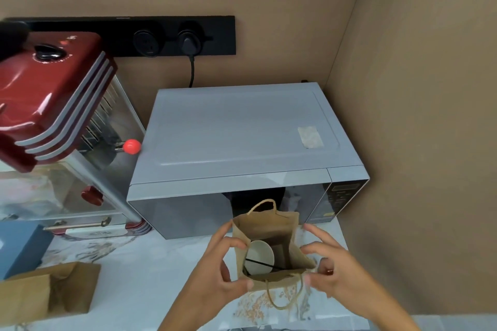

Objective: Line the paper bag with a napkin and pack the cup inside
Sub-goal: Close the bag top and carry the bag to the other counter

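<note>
A small brown paper bag with twine handles stands upright and open on the marble counter, in front of the microwave. Inside it sits a white cup, leaning toward the bag's left wall, with a thin black stick across its mouth. No napkin is visible inside the bag. My left hand pinches the bag's left rim between thumb and fingers. My right hand holds the right rim, its upper fingers spread beside the bag.
A grey microwave stands right behind the bag. A red and chrome appliance is at the left. Another brown paper bag lies on the counter at the lower left, next to a blue box. A tan wall closes the right side.
</note>
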A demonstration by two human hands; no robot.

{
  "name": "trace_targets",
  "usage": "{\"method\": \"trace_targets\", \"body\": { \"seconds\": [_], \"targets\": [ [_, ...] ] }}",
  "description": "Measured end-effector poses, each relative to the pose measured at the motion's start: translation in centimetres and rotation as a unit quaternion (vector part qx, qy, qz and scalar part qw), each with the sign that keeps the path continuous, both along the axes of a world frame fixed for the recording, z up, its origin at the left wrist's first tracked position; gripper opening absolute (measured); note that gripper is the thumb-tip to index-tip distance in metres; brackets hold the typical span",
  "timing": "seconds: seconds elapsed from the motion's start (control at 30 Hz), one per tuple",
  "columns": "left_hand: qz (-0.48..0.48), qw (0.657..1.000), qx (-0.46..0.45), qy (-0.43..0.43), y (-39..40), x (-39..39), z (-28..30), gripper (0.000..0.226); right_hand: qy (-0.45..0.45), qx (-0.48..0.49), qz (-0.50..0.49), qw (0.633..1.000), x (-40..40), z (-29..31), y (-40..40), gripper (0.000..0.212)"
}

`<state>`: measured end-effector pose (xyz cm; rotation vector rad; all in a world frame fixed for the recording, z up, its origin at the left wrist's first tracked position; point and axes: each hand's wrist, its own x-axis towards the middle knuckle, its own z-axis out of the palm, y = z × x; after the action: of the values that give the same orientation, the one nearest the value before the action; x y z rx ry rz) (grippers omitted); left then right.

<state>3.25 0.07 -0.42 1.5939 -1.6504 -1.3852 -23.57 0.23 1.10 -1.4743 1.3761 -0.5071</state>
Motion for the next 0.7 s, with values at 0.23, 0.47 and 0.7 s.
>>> {"method": "trace_targets", "body": {
  "seconds": [0.23, 0.47, 0.7],
  "targets": [
    [0.081, 0.990, 0.031, 0.114, -0.6, -1.6, 0.2, 0.023, -0.122, -0.020, -0.094, 0.988, 1.9, -2.0, -1.3, 0.019],
    [0.181, 0.959, 0.022, 0.217, -0.2, -2.2, -0.9, 0.019, -0.200, 0.010, -0.187, 0.962, 2.4, -1.6, -0.3, 0.006],
    [0.138, 0.990, -0.011, 0.010, -0.1, -3.5, -1.8, 0.053, -0.062, -0.025, -0.185, 0.981, 3.9, -4.4, 0.2, 0.059]
  ]
}}
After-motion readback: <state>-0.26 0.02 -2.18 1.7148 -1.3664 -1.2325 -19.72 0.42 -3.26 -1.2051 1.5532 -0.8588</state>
